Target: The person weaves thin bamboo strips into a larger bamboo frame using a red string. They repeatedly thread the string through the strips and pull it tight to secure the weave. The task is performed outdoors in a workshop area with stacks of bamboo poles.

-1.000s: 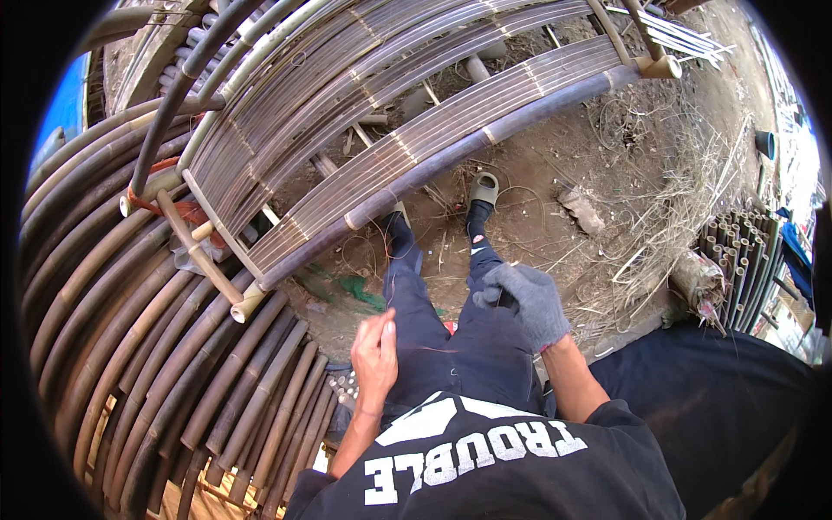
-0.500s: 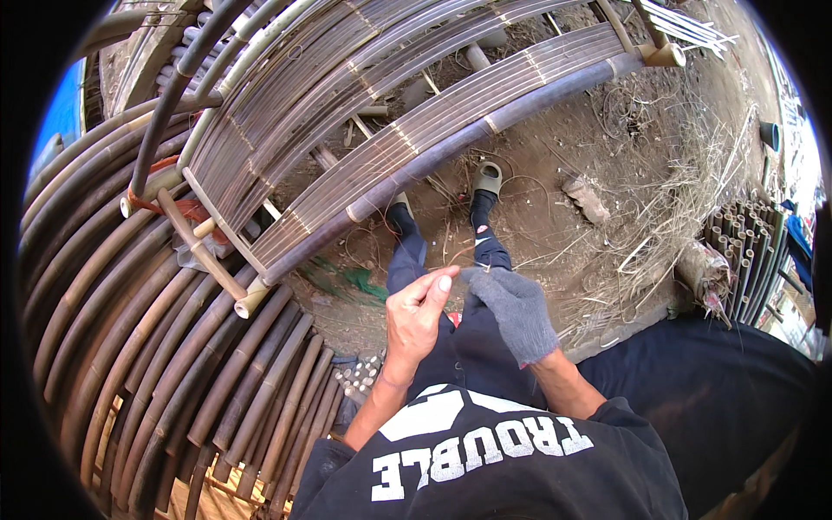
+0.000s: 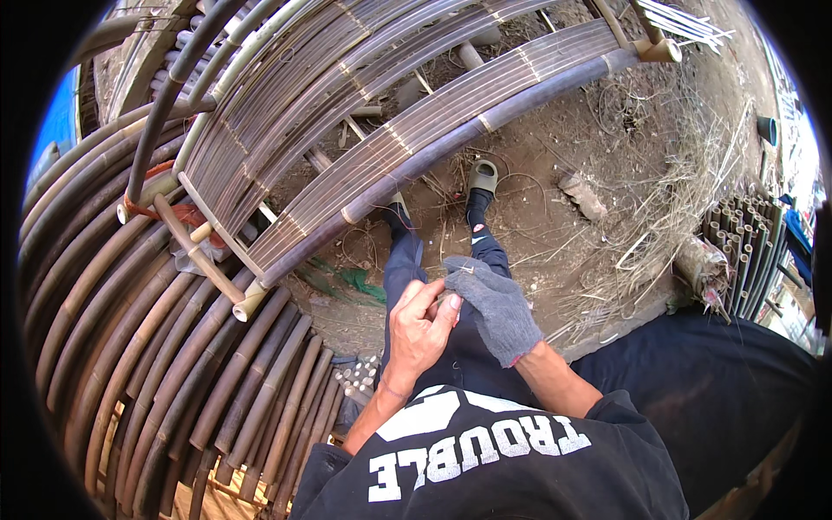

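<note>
My bare left hand and my right hand, in a grey knit glove, meet above my lap. The gloved fingertips pinch a small thin pale piece, perhaps wire; what it is stays unclear. My left fingers curl against those gloved fingertips, and I cannot tell whether they grip the piece too. Beyond my hands a curved bamboo frame, made of dark poles and lashed thin slats, arches over my legs and sandalled feet.
Stacked curved bamboo poles fill the left side. A bundle of short cut sticks lies by my left knee. Bare earth with dry straw spreads to the right, past it upright pole ends and a dark sheet.
My left hand rose from beside my thigh and came across to the gloved right hand. The right hand shifted slightly toward the middle. The frame has not moved.
</note>
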The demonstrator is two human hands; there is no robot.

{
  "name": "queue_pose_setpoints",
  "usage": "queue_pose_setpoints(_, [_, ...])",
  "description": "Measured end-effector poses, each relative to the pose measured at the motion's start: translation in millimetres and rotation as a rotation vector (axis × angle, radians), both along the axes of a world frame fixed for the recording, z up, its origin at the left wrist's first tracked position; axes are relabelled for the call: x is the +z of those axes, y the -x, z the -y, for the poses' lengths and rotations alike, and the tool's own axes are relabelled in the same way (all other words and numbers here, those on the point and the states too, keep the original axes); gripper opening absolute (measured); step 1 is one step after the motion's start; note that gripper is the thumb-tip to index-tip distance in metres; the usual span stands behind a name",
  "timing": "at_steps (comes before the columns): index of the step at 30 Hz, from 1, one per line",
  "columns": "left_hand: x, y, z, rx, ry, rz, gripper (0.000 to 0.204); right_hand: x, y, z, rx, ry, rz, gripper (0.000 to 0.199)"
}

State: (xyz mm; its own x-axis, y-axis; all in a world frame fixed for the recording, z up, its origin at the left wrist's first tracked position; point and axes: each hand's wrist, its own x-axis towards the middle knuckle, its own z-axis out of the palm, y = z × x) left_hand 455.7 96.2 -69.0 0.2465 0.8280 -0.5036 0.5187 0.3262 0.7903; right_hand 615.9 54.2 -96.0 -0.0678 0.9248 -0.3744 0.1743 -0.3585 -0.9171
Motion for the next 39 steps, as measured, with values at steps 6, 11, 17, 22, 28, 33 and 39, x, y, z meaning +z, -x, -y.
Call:
queue_pose_setpoints(6, [-10.1,4.0,-1.4,0.320,0.566,0.512,0.032,-7.4,20.4,2.2,-0.209,0.212,-0.175,0.025])
queue_pose_setpoints(11, [-28.9,21.3,13.1,0.415,0.763,0.545,0.028,-13.2,34.8,-3.4,-0.442,0.546,-0.440,0.025])
queue_pose_setpoints(17, [-47.5,86.8,30.1,0.375,0.809,0.294,0.024,-70.1,57.7,-6.8,0.004,0.441,-0.227,0.032])
queue_pose_setpoints(22, [-88.2,295.4,186.9,0.452,0.760,-0.253,0.017,-225.1,54.7,-33.8,-0.102,0.337,0.461,0.035])
queue_pose_setpoints(28, [-80.5,367.7,172.5,0.115,0.283,-1.235,0.016,-338.6,68.3,-108.9,-0.019,-0.158,0.807,0.014])
queue_pose_setpoints(33, [-197.0,265.3,44.1,0.560,0.239,-0.269,0.017,-367.7,92.3,-148.1,0.263,0.059,0.775,0.033])
queue_pose_setpoints(39, [-366.4,142.9,-87.5,0.711,0.647,0.451,0.033,-375.4,90.0,-176.0,0.496,0.364,0.687,0.040])
